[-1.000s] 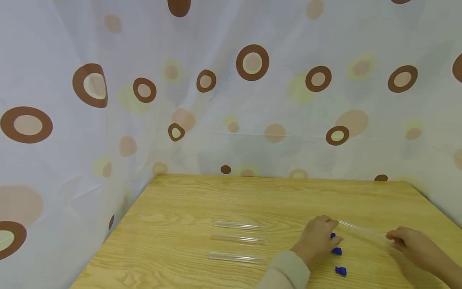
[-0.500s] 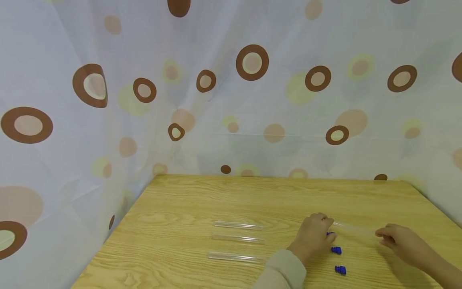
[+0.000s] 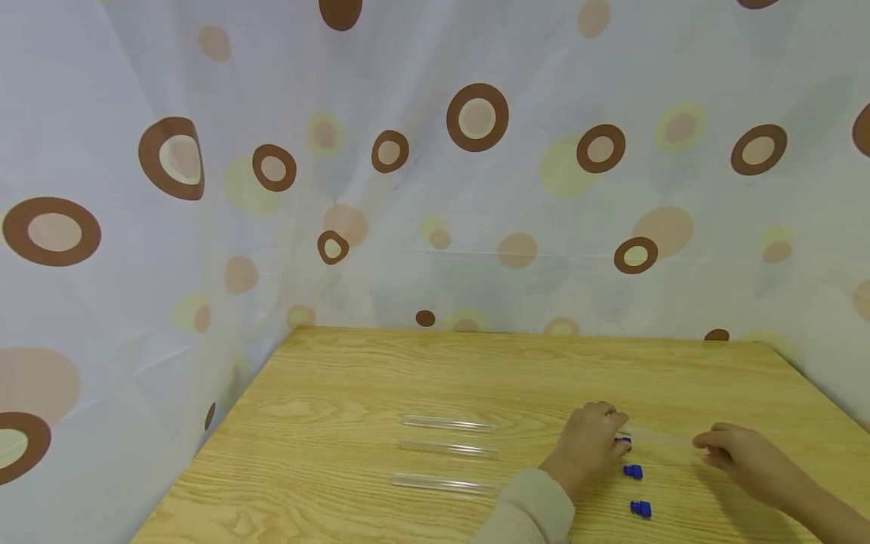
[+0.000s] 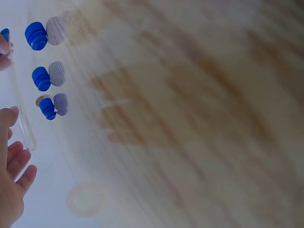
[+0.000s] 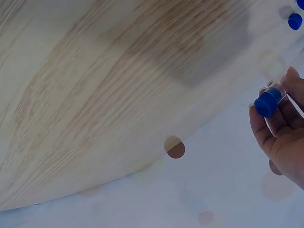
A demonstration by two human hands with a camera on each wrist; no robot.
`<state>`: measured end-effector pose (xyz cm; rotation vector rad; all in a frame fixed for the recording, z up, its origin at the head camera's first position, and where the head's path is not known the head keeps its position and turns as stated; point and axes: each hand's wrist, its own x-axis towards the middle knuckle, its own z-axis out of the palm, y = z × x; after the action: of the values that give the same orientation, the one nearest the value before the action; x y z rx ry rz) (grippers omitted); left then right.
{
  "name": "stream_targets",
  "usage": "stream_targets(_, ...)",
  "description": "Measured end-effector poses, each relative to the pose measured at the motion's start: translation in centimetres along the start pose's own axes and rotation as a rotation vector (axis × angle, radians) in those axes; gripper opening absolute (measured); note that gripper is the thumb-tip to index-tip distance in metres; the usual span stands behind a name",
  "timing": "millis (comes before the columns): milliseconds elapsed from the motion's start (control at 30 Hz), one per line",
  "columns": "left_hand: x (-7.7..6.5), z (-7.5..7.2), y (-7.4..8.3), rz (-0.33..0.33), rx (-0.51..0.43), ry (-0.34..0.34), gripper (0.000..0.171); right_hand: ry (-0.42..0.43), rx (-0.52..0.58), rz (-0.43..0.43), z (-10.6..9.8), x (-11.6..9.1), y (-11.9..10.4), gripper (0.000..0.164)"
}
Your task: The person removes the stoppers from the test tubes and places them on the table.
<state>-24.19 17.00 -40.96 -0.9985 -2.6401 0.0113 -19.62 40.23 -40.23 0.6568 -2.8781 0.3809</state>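
My right hand (image 3: pixel 744 457) pinches a clear test tube (image 3: pixel 659 436) near its end, where a blue stopper (image 5: pixel 267 104) sits; the right wrist view shows this stopper beside the fingertips. From there the tube slopes slightly up and leftward. Its rounded end lies by my left hand (image 3: pixel 587 440), between thumb and spread fingers (image 4: pixel 21 161), which are not closed round it. Below and beside the left hand, several loose blue stoppers (image 3: pixel 641 508) form a column on the table; the farthest stopper (image 3: pixel 624 440) is partly covered by the thumb in the head view.
Three clear tubes, one the nearest tube (image 3: pixel 445 483), lie side by side on the wooden table (image 3: pixel 340 378), left of my left hand. A curtain (image 3: pixel 421 189) patterned with circles hangs behind the table and along both sides.
My right hand has moved left with the test tube, bringing the tube's far end in between my left thumb and fingers. The left hand has drawn slightly left. The tubes and loose stoppers lie unmoved.
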Motion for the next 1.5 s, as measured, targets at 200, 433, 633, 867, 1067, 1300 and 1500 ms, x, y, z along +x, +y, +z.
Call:
stream_targets(200,-0.1,-0.2,-0.2,0.021,-0.004,-0.003,0.034,-0.002,0.03,-0.038,0.1,0.5,-0.7,0.015)
stream_targets(433,0.0,0.1,-0.4,0.039,0.006,-0.008,0.032,-0.004,0.01,-0.048,0.2,0.9,-1.6,0.015)
stream_targets(633,-0.1,0.5,-0.5,0.043,0.006,-0.002,0.029,0.021,0.014,-0.088,0.4,1.1,-1.8,0.015)
stream_targets(867,-0.2,0.6,-0.5,0.031,-0.046,-0.003,0.025,0.02,0.026,-0.111,0.7,1.1,-1.7,0.016)
stream_targets(1067,-0.4,0.4,-0.5,0.025,-0.057,-0.002,0.022,0.05,0.025,-0.15,1.1,1.1,-1.6,0.017)
stream_targets(1300,-0.5,0.1,-0.8,0.058,-0.022,0.018,0.023,0.08,0.011,-0.167,1.1,1.3,-1.8,0.016)
stream_targets(1500,-0.5,-0.1,-1.1,0.086,0.006,0.005,0.025,0.098,0.015,-0.159,1.1,1.3,-2.1,0.016)
